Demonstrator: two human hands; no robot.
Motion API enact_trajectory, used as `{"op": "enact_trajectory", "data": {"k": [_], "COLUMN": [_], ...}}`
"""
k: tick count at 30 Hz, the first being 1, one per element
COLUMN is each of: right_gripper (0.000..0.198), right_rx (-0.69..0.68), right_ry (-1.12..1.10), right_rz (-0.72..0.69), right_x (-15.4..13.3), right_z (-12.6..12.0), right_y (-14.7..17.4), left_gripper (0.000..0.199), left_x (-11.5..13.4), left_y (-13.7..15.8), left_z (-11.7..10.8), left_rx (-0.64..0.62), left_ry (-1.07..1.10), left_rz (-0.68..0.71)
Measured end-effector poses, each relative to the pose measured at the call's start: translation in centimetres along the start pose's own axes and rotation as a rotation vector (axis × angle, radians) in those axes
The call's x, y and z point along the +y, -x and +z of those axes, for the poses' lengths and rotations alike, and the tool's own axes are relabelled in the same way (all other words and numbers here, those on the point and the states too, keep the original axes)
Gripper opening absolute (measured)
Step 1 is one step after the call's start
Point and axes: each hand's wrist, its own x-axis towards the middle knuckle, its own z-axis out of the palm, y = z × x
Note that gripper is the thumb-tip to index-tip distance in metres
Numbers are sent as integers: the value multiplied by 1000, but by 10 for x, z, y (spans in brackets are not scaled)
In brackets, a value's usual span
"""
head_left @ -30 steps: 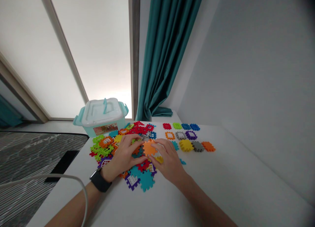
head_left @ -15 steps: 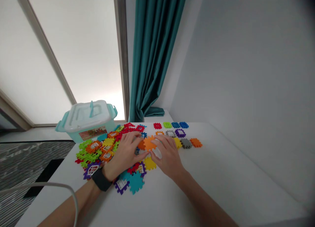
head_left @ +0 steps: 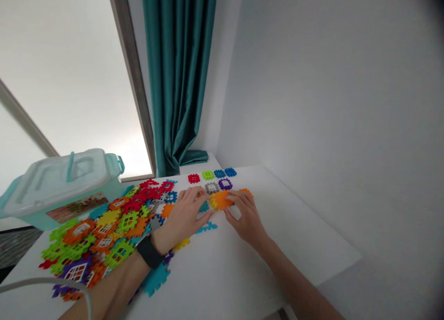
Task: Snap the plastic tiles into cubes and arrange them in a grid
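Note:
My right hand (head_left: 247,218) pinches an orange toothed building tile (head_left: 222,199) between thumb and fingers, above the row of tiles on the table. A yellow tile (head_left: 213,201) shows at its left edge, and whether the two are joined I cannot tell. Close to that edge is my left hand (head_left: 187,213), its thumb and fingers apart, wearing a dark watch. A teal piece (head_left: 204,206) shows in the gap of the left hand; it does not look gripped. Another orange tile (head_left: 247,193) lies partly hidden behind my right hand.
Mixed toothed tiles pile up (head_left: 128,222) on the left of the white table (head_left: 270,264). Behind stand single tiles in rows, including a red tile (head_left: 194,178) and a purple tile (head_left: 225,184). A lidded plastic box (head_left: 72,186) stands far left; a pale cable (head_left: 52,280) crosses lower left.
My view has turned right. The orange tile, earlier between both hands, is now over the yellow tile in my right hand. My left hand's fingers are apart beside it.

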Motion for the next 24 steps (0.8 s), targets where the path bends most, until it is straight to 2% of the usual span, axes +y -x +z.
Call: {"op": "enact_trajectory", "data": {"k": [7,15,19,24], "right_gripper": [21,21,24,24], "right_rx": [-40,-126,-156,-172], "right_ry": [25,-20,-25,-15], "right_rz": [124,251,256,246], "right_x": [62,123,138,141], "right_z": [-20,-24,-19,-13], "right_y": [21,25,23,24], "left_gripper": [23,22,21,21], "left_x": [15,16,13,12], "left_y": [-26,-26,-24,-24], "left_z": [31,46,44,43], "left_rx": [-129,-181,-185,-175], "left_ry": [21,52,39,23], "left_rz": [75,135,138,148]}}
